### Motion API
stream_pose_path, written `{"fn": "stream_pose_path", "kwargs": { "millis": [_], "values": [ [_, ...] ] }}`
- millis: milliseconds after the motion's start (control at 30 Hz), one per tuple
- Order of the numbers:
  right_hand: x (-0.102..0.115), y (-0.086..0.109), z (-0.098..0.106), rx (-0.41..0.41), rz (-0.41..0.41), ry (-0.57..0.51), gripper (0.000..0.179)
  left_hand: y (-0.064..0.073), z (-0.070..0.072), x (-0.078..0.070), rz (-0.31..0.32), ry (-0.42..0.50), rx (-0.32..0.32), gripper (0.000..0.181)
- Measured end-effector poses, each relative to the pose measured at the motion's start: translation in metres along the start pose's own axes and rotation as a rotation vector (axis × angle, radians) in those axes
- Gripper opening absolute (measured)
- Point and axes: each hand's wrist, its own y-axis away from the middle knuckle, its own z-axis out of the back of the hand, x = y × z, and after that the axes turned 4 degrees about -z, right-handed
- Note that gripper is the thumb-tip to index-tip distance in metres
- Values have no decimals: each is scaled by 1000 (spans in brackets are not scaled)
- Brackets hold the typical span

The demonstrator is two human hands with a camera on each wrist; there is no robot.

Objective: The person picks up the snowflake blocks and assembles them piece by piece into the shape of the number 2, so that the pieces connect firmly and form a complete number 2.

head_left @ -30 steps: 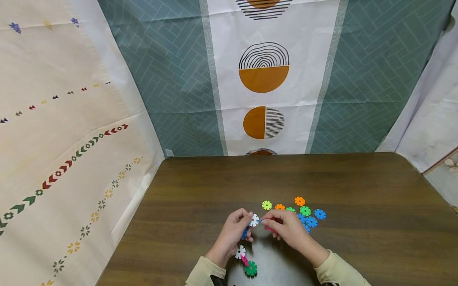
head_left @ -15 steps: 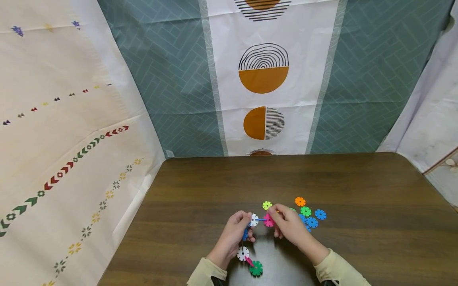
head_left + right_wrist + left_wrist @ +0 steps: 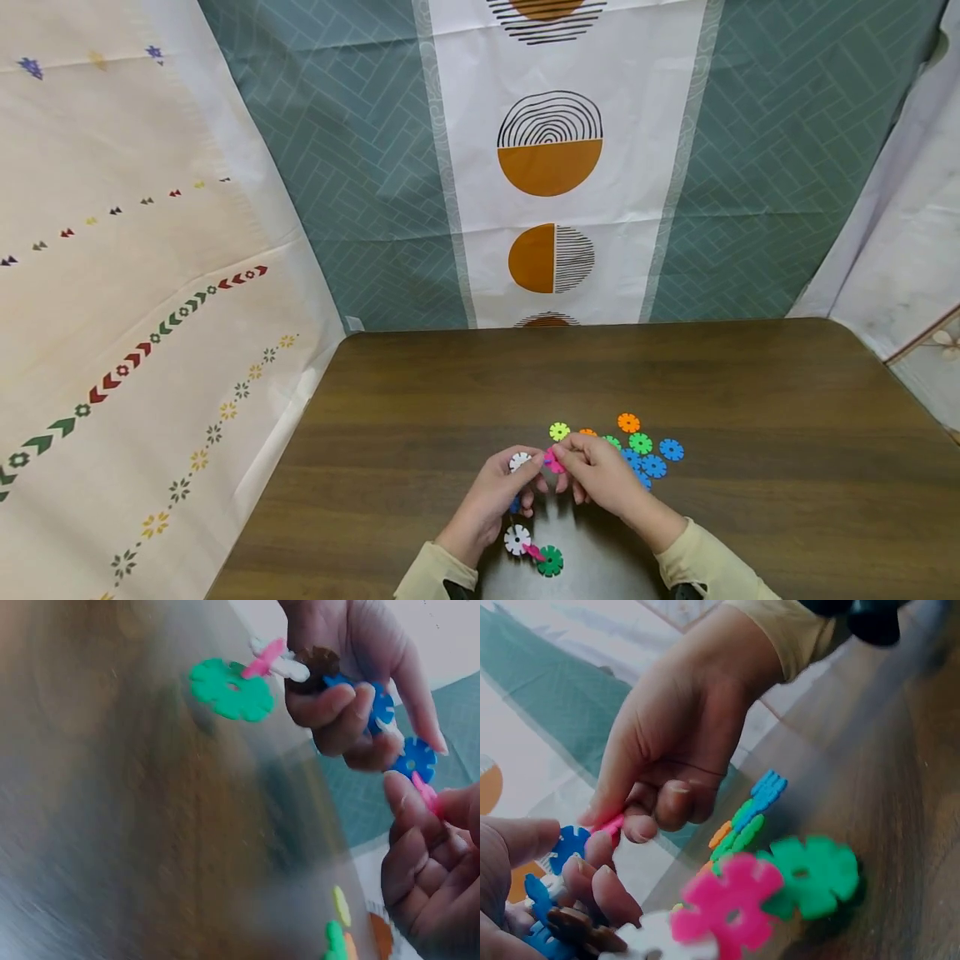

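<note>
My left hand [image 3: 487, 500] holds a chain of interlocking notched plastic discs, its thumb and fingertips on a blue disc [image 3: 416, 759]. My right hand [image 3: 611, 487] pinches a pink disc [image 3: 553, 461] joined to that blue disc. Beside the left thumb shows a white disc [image 3: 519, 461]. Farther along, a brown disc [image 3: 318, 666] sits against the curled left fingers. The chain's other end hangs below the left hand: a white disc [image 3: 517, 540], then a second pink disc [image 3: 731, 909], then a dark green disc [image 3: 551, 561]. Fingers hide part of the chain.
Loose discs lie on the brown wooden table [image 3: 420, 392] beyond the right hand: a yellow disc [image 3: 559, 431], an orange disc [image 3: 628, 422], a green disc [image 3: 641, 442] and several blue discs [image 3: 653, 465]. Patterned cloth [image 3: 360, 167] hangs behind the table's far edge.
My left hand has shifted its grip from the white disc to the blue one. The pink disc in my right hand has come closer to it. The hanging green end has swung right.
</note>
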Motion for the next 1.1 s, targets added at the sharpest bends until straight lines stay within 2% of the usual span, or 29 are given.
{"fn": "stream_pose_path", "kwargs": {
  "millis": [67, 133, 233, 300, 367, 467, 600, 733, 900, 1033, 1100],
  "values": [
    [1, -6, 2, -80, 17, 105, 28, 0, 2, 0, 7, 24, -3, 32],
    [1, -15, 5, -177, 44, 258, 23, 0, 4, 0, 21, 64, -5, 35],
    [-1, -29, 8, -278, 68, 517, 12, 0, 8, -2, 62, 116, 0, 51],
    [-6, -37, 8, -278, 71, 685, 14, 1, 9, -3, 89, 141, 7, 63],
    [-11, -43, 7, -254, 63, 801, 23, 1, 10, -3, 102, 150, 12, 68],
    [-15, -49, 5, -241, 60, 882, 30, 1, 9, -1, 100, 145, 12, 56],
    [-16, -52, 3, -269, 87, 877, 31, 1, 9, 1, 80, 139, -9, 35],
    [-15, -52, 5, -262, 61, 817, 34, 0, 9, 3, 65, 148, -29, 29],
    [-14, -45, 8, -239, 19, 651, 24, 1, 12, 3, 48, 149, -45, 26],
    [-12, -35, 13, -219, 60, 487, 10, 1, 14, 2, 16, 135, -40, 23],
    [-10, -29, 16, -181, 85, 391, 9, 0, 16, 3, 2, 129, -35, 24]
  ]
}}
